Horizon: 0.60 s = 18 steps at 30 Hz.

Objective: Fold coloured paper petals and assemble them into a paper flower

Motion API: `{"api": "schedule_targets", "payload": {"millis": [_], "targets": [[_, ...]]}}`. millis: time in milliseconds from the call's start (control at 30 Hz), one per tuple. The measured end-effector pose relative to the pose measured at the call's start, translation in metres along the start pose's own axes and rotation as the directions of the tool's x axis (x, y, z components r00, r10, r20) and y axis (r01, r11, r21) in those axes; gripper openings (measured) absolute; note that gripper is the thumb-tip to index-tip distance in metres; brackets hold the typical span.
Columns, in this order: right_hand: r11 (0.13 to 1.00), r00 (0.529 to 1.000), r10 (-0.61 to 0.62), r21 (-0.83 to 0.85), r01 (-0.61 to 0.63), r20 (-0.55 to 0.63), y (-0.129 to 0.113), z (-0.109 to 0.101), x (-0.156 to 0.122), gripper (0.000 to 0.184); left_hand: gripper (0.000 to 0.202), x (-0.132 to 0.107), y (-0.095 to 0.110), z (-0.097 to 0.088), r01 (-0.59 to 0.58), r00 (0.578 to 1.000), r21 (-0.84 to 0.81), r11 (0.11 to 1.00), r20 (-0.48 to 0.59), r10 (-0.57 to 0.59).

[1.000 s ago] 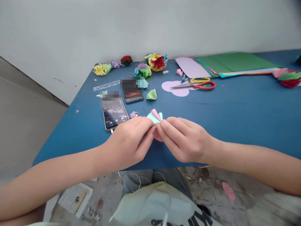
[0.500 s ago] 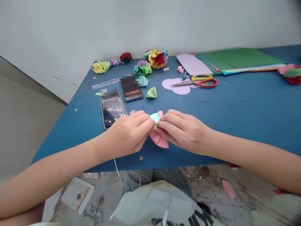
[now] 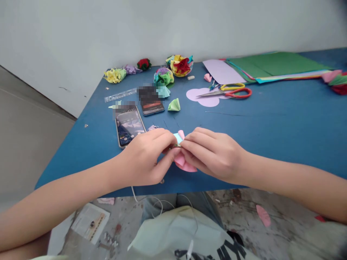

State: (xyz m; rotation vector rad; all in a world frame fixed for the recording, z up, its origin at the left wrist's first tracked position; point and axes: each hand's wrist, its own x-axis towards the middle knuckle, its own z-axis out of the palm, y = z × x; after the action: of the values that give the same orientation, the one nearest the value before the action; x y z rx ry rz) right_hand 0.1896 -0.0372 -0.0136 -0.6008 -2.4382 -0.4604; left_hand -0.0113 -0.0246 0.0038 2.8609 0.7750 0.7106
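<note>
Between my two hands, above the front of the blue table, is a small folded paper flower point(image 3: 184, 164) in pink with a light blue piece. My left hand point(image 3: 151, 155) pinches its left side between thumb and fingers; a thin greenish edge shows at the fingertips. From the other side my right hand point(image 3: 211, 150) grips the paper with bunched fingers. Much of the flower is hidden behind the fingers. A folded light green paper piece point(image 3: 174, 105) lies just beyond my hands. The phone with a lit screen point(image 3: 130, 126) rests beside my left hand.
Red and yellow-handled scissors point(image 3: 238, 92) lie on a lilac paper flower shape point(image 3: 207, 101). Coloured sheets point(image 3: 282, 66) are stacked at the back right. Several crumpled paper flowers point(image 3: 181, 66) line the wall. A second phone point(image 3: 151, 103) and a clear ruler point(image 3: 120, 95) lie at left.
My left thumb has lowered and spread from the fingers, showing the greenish edge. The pink and light blue paper has turned slightly in my hands. My right hand has hardly moved.
</note>
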Motion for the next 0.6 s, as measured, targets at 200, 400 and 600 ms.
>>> {"api": "schedule_targets", "payload": {"millis": [200, 400, 600], "targets": [[0.998, 0.998, 0.057, 0.015, -0.057, -0.011, -0.0004, 0.0040, 0.0013, 0.020, 0.011, -0.0022, -0.0007, 0.0014, -0.004, 0.999, 0.058, 0.998, -0.052, 0.007], [0.999, 0.999, 0.026, 0.037, -0.027, 0.036, 0.0031, 0.0024, -0.0001, 0.019, 0.015, -0.0038, -0.0043, 0.0035, -0.029, 0.999, 0.051, 0.998, -0.027, 0.030], [0.999, 1.000, -0.015, -0.040, 0.016, 0.021, 0.0019, 0.0015, 0.0016, 0.021, 0.017, -0.0022, -0.0028, -0.0003, -0.040, 0.999, 0.030, 0.999, 0.011, 0.040]]}}
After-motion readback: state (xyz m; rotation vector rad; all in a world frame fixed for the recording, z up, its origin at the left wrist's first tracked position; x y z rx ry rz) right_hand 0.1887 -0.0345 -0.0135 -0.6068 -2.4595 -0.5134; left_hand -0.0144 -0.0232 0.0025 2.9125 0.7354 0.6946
